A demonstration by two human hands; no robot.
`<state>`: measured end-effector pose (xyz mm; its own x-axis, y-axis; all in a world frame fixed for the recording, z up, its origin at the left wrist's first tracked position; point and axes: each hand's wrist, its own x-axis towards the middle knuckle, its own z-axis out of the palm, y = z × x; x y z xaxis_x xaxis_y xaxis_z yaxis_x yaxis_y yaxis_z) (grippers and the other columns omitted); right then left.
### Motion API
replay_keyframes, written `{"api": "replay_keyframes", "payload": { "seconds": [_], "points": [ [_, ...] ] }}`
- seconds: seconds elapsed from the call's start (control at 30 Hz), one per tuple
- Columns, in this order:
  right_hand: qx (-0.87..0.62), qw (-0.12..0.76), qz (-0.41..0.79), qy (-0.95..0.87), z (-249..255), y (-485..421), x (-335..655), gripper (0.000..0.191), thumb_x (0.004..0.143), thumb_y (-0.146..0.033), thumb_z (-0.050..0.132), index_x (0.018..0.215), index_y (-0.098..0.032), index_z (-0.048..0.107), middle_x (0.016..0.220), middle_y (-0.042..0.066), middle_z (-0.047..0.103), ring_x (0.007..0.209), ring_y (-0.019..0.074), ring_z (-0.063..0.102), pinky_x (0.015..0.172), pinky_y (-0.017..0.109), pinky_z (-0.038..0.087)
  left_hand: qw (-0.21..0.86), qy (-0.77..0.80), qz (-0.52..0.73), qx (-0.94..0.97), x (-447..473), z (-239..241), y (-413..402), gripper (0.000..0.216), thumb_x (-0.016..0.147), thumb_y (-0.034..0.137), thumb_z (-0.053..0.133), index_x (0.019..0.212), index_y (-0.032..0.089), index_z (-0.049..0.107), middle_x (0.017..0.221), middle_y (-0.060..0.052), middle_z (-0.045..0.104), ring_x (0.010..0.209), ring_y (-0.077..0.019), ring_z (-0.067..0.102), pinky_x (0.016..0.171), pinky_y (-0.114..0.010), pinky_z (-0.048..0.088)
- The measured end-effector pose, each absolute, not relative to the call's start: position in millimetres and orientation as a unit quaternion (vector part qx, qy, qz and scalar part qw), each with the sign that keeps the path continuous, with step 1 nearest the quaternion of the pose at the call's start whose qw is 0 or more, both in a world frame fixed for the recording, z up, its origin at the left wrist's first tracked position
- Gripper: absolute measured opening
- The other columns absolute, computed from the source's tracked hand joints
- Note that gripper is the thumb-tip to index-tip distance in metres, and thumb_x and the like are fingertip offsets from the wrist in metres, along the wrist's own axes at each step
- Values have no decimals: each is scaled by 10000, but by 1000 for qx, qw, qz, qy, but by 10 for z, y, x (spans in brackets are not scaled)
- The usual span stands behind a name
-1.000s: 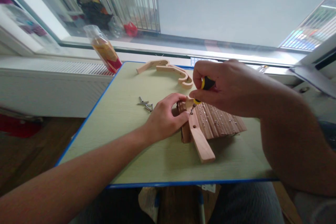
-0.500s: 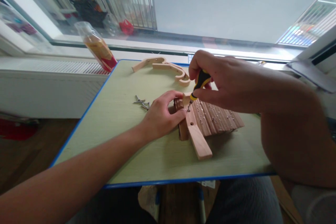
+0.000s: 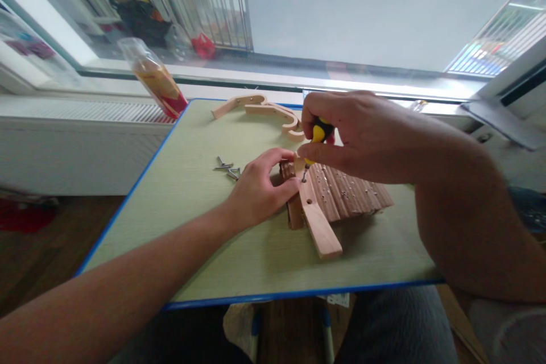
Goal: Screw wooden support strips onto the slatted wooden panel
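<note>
My right hand [image 3: 336, 131] is closed round the handle of a yellow and black screwdriver [image 3: 318, 135]. The tool's tip sits at the upper hole of a pale wooden hook [image 3: 323, 230]; a second hole lower down is bare. Under the hook lies a stack of corrugated cardboard [image 3: 345, 190] with many small punctures. My left hand [image 3: 267, 182] grips the hook's upper part and the cardboard's left edge between thumb and fingers. Several loose screws [image 3: 228, 168] lie on the table just left of that hand.
More curved wooden hooks [image 3: 273, 111] lie at the back of the green table [image 3: 170, 199], which has a blue edge. A bottle with an orange and red label [image 3: 157, 85] leans beyond the back left corner, by the white radiator [image 3: 85, 148]. A large window runs behind.
My right hand has turned and dropped slightly on the screwdriver, whose handle now shows more yellow. My left hand keeps its hold. The whole view has shifted a little.
</note>
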<state>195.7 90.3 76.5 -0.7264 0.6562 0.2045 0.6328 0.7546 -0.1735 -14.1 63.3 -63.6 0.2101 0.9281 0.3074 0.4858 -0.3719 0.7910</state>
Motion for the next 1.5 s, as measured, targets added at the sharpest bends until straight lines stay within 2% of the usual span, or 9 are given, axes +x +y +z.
{"api": "replay_keyframes", "payload": {
  "seconds": [0.2, 0.4, 0.8, 0.97, 1.13, 1.27, 1.4, 1.5],
  "points": [
    [-347, 96, 81, -929, 806, 874, 1983, 161, 930, -301, 704, 1069, -243, 649, 880, 16, 702, 714, 186, 533, 633, 359, 331, 282, 488, 397, 724, -145, -612, 623, 353, 867, 301, 719, 1206, 206, 744, 1226, -68, 818, 1111, -268, 742, 1058, -475, 577],
    [-327, 111, 78, -935, 798, 885, 1990, 164, 906, -220, 696, 1067, -232, 668, 876, 0, 697, 708, 171, 544, 623, 348, 355, 282, 492, 395, 723, -150, -618, 625, 362, 868, 309, 722, 1214, 205, 744, 1229, -75, 810, 1104, -266, 735, 1058, -478, 574],
    [-341, 125, 65, -929, 788, 924, 1959, 132, 933, -264, 704, 1064, -255, 710, 827, -8, 701, 684, 182, 538, 645, 364, 333, 281, 482, 397, 729, -163, -643, 632, 360, 896, 310, 731, 1240, 201, 730, 1244, -80, 803, 1121, -272, 744, 1073, -495, 564],
    [-347, 129, 59, -927, 780, 914, 1939, 63, 941, -294, 712, 966, -238, 695, 745, -20, 645, 644, 164, 500, 612, 357, 300, 283, 484, 398, 726, -152, -641, 633, 341, 881, 311, 733, 1200, 190, 740, 1230, -82, 805, 1108, -275, 737, 1063, -490, 563],
    [-351, 119, 73, -926, 800, 899, 1952, 112, 914, -311, 732, 940, -233, 655, 825, 8, 675, 708, 183, 530, 629, 360, 332, 281, 487, 401, 723, -147, -622, 627, 367, 861, 304, 711, 1205, 182, 745, 1214, -84, 805, 1095, -277, 728, 1049, -490, 568],
    [-349, 106, 94, -926, 811, 892, 1963, 123, 892, -276, 719, 996, -239, 666, 863, 13, 695, 728, 190, 546, 634, 362, 337, 281, 484, 404, 723, -148, -620, 629, 380, 859, 310, 710, 1211, 172, 747, 1217, -92, 803, 1092, -280, 723, 1045, -498, 569],
    [-338, 122, 87, -929, 792, 907, 1962, 222, 883, -216, 701, 1103, -245, 683, 929, 14, 731, 767, 197, 587, 664, 359, 353, 281, 483, 405, 723, -150, -634, 636, 383, 861, 307, 720, 1219, 173, 747, 1217, -95, 802, 1093, -284, 725, 1050, -512, 567],
    [-335, 132, 70, -930, 773, 932, 1962, 228, 907, -239, 709, 1134, -254, 697, 847, -9, 693, 695, 183, 543, 643, 357, 339, 285, 482, 406, 722, -159, -654, 639, 403, 864, 308, 728, 1244, 176, 742, 1233, -97, 800, 1117, -289, 727, 1061, -517, 561]
  ]
}}
